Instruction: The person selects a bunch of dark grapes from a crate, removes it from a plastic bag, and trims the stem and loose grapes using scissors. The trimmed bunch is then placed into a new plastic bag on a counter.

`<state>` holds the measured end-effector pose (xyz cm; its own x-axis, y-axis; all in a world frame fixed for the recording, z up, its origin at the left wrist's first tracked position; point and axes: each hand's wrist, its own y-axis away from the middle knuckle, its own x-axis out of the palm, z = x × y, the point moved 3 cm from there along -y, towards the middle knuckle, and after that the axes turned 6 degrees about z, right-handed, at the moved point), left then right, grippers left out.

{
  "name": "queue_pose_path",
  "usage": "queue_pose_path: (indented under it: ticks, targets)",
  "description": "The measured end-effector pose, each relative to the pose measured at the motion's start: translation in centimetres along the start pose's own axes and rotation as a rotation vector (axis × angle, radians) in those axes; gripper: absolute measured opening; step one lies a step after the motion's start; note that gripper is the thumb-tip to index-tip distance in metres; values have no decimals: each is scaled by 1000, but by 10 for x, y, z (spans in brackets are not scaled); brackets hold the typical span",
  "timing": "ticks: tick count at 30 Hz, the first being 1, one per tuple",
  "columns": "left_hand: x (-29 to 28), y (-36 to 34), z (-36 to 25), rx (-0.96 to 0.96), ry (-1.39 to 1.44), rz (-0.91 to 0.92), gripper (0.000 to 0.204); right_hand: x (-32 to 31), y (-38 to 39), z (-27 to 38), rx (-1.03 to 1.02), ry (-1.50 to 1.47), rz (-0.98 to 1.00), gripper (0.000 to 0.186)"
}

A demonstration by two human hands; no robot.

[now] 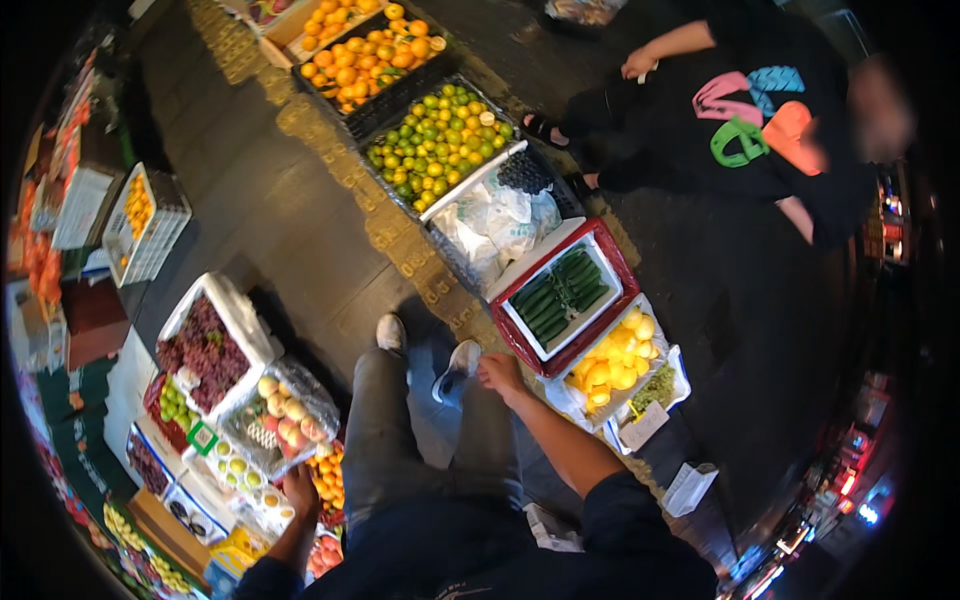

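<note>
My right hand [500, 376] is above my right shoe, just left of the box of cucumbers [562, 297]. Its fingers are loosely curled together, and nothing shows in them. Down at my left side, my left hand [300, 490] hangs in shadow between a plastic-wrapped box of peaches [290, 420] and a pile of small orange fruit [330, 480]. Its fingers are too dark to read. To the right of my right hand, yellow fruit [615, 362] fills a lined box beyond the cucumbers.
Crates of oranges [365, 65], green-yellow citrus [440, 145] and plastic bags [490, 225] run along the yellow tactile strip [400, 245]. Red grapes [205, 340] fill a white foam box at left. A person in black [740, 120] stands beyond the crates.
</note>
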<state>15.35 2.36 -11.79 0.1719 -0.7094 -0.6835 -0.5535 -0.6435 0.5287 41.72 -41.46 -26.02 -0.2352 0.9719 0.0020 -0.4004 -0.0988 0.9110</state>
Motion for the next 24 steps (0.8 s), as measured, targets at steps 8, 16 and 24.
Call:
queue_pose_path:
  ticks: [8,16,24]
  targets:
    - [358,-265,-201,605,-57,478,23,-136,-322,15,-451,465,-579,26]
    - [565,-313,-273,1259,-244,562,16,-214,-431,157,-777,492,-1039,21]
    - [591,-328,-269,1429,-458,527,17,-165,-468,308,-1158,844,-1102,27]
